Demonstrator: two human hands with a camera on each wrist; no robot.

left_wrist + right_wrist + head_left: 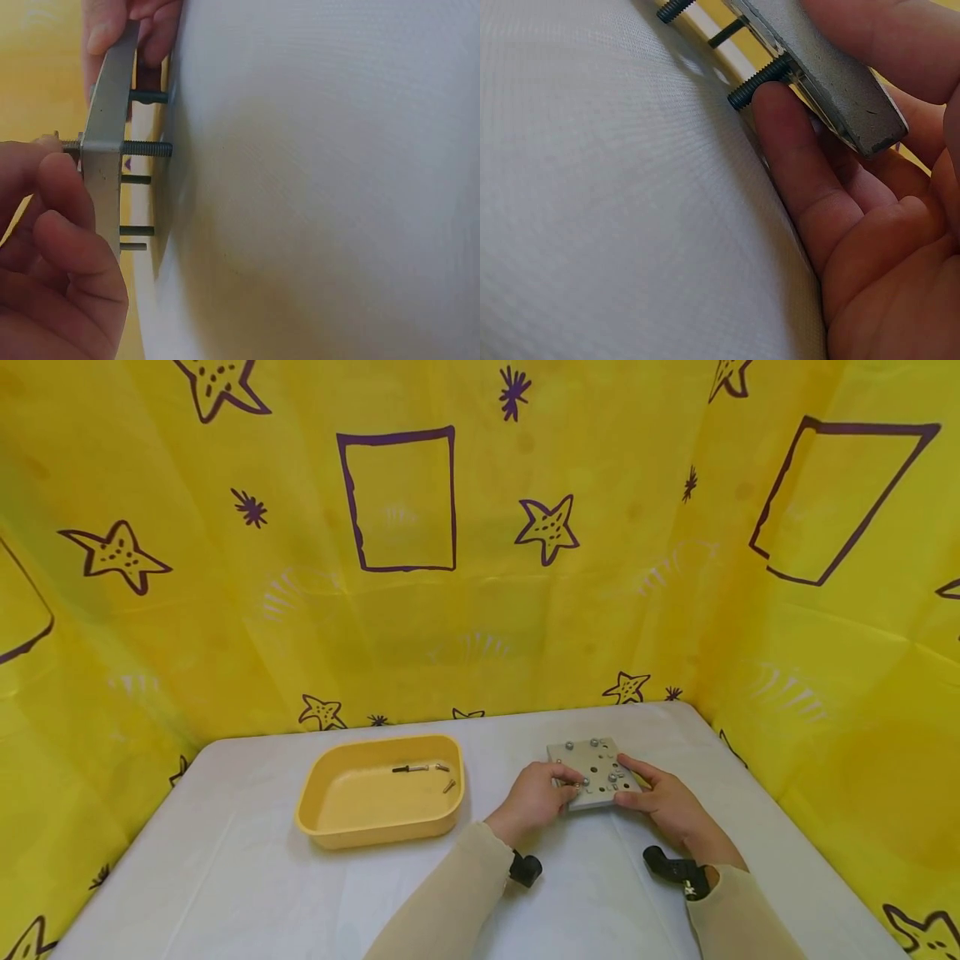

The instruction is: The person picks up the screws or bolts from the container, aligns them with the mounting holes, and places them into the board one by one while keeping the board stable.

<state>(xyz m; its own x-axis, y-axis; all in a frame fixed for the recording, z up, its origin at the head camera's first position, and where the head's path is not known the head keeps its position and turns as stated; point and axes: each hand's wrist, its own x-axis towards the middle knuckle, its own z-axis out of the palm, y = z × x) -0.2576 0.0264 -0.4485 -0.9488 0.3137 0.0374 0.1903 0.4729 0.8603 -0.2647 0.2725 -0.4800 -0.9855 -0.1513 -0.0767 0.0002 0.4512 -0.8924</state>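
A grey metal plate (581, 762) with several holes and bolts is held over the white table. At its near left corner, my left hand (534, 795) pinches the upper end of a bolt (71, 145) between thumb and finger. That bolt's threaded shank (148, 148) comes out beneath the plate, beside several other shanks. My right hand (670, 806) grips the plate's right side, thumb on the near edge. In the right wrist view, a finger of that hand lies under the plate, against a dark threaded bolt (759, 82).
A yellow tray (330, 837) stands to the left on the white table (247, 893), with a few loose screws (448, 786) inside. Yellow patterned cloth (480, 610) walls the table at the back and sides. Each wrist wears a black camera mount (678, 870).
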